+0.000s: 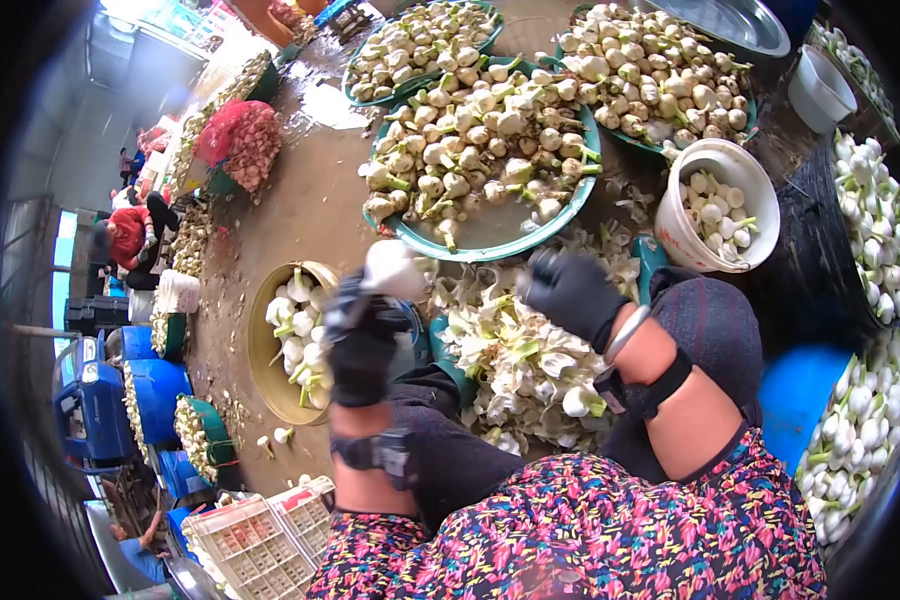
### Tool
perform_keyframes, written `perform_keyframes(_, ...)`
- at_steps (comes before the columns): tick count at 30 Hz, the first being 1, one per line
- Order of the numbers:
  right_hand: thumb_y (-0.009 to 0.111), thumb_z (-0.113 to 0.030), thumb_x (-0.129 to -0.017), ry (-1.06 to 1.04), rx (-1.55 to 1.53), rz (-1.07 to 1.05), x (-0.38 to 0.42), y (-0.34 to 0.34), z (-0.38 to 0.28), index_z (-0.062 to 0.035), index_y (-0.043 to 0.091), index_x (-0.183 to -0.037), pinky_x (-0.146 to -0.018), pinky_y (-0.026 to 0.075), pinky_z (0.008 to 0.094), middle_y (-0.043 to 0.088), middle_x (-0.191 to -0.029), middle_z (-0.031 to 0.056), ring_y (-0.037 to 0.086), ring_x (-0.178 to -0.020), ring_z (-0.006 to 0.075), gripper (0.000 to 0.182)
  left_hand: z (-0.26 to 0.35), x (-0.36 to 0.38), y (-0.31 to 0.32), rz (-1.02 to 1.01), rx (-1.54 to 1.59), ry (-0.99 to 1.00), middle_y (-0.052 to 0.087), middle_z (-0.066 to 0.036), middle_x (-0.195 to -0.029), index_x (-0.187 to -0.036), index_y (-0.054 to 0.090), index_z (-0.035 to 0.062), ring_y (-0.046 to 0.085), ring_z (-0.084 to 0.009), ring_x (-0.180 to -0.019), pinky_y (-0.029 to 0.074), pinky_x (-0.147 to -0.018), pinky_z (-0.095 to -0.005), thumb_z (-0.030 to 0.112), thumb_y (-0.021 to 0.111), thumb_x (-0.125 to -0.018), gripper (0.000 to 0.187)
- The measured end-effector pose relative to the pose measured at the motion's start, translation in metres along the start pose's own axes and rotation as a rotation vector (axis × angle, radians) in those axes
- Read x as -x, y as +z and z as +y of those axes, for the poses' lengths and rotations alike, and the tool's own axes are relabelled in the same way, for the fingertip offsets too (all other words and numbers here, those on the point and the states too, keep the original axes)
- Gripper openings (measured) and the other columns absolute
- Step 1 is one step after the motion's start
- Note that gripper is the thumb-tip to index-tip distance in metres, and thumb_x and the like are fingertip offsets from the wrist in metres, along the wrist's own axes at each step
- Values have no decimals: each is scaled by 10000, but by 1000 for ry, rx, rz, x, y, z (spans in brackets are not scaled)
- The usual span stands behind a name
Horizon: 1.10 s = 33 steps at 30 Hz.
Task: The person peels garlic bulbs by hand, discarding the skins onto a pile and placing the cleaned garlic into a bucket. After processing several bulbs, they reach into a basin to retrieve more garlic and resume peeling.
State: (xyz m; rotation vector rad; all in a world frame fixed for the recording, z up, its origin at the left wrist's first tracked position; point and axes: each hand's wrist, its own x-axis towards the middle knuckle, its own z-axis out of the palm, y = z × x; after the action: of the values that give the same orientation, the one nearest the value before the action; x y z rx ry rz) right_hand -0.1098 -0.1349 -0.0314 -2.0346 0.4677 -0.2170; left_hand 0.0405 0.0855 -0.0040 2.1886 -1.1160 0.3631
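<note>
My left hand [362,340], in a black glove, grips a white garlic bulb [395,270] above the right rim of a yellow bucket of peeled bulbs [300,340]. My right hand [573,297], gloved in black and blurred, is raised over a heap of garlic skins [520,350] between my knees; its fingers are curled, and what they hold, if anything, is too blurred to make out. In front of both hands lies a wide green-rimmed basin [570,215] piled with unpeeled garlic bulbs [470,140].
A white bucket [677,225] with bulbs stands at the right, beside a black tub [820,220] of white garlic. More full basins lie beyond. On the left are a red net sack [240,143], blue tubs, a plastic crate [245,545] and a seated person in red [127,238].
</note>
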Motion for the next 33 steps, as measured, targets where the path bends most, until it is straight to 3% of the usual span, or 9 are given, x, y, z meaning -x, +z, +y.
perform_keyframes(3, 496, -63, -698, -11, 200, -279, 21, 15, 9, -55, 605, -865, -754, 458, 453, 619, -832, 203, 594, -835, 358, 200, -37, -16, -77, 114, 718, -582, 621, -71, -908, -1023, 599, 8, 577, -129, -780, 478, -661, -268, 82, 466, -849, 231)
perform_keyframes(8, 531, -156, -723, -36, 19, -293, 9, -1, -10, -69, 598, -790, -691, 450, 457, 613, -779, 174, 586, -779, 356, 129, -54, -47, -76, -149, 212, -255, 627, -74, -800, -897, 657, -13, 576, -158, -722, 451, -664, -278, 89, 529, -821, 181)
perform_keyframes(13, 527, -81, -667, -221, -134, 12, 9, 14, -2, -54, 598, -812, -655, 453, 428, 600, -759, 166, 573, -723, 349, 165, -15, -84, 97, -655, 766, -320, 640, -139, -984, -1095, 575, -29, 598, -186, -897, 452, -825, -294, 166, 589, -779, 372)
perform_keyframes(19, 500, -143, -749, 36, -123, 60, 4, -24, -13, -136, 620, -991, -587, 443, 409, 593, -731, 168, 580, -672, 336, 271, -31, -83, 289, -746, -74, -42, 557, -214, -1132, -1309, 410, 79, 560, -325, -1010, 429, -891, -375, 157, 613, -757, 593)
perform_keyframes(22, 487, -76, -732, -67, -129, 123, -1, -23, 2, -20, 569, -1070, -713, 455, 452, 587, -916, 225, 569, -827, 383, 353, -19, -83, 313, -668, 413, -623, 566, -216, -1098, -1230, 507, 89, 599, -283, -886, 500, -759, -335, 68, 642, -745, 504)
perform_keyframes(24, 493, -85, -735, 29, -154, 50, -4, -33, -3, -19, 570, -1066, -718, 454, 452, 587, -913, 223, 568, -834, 380, 347, -64, -63, 342, -726, 462, -537, 572, -162, -1117, -1147, 561, 105, 573, -276, -959, 473, -814, -335, 131, 626, -754, 399)
perform_keyframes(26, 523, -129, -746, 51, -192, 19, -6, -37, -3, -21, 574, -1054, -715, 457, 454, 586, -903, 223, 570, -826, 378, 330, -73, -63, 329, -716, 764, -537, 608, -60, -1088, -921, 659, 150, 577, -247, -979, 471, -833, -291, 200, 596, -777, 165)
perform_keyframes(27, 523, -129, -746, 46, -197, 17, -6, -38, -2, -21, 574, -1054, -715, 457, 454, 586, -903, 223, 570, -826, 378, 330, -73, -58, 322, -498, 813, -443, 612, -85, -754, -1016, 586, -24, 581, -164, -584, 502, -536, -291, -39, 566, -762, 255)
perform_keyframes(33, 670, -170, -716, -21, -193, 417, -8, -24, 6, -65, 384, -1313, -853, 452, 350, 551, -1141, 174, 583, -967, 271, 671, 13, -89, 162, -421, 1414, -702, 612, -120, -754, -972, 570, -76, 607, -197, -626, 514, -601, -304, 26, 552, -757, 239)
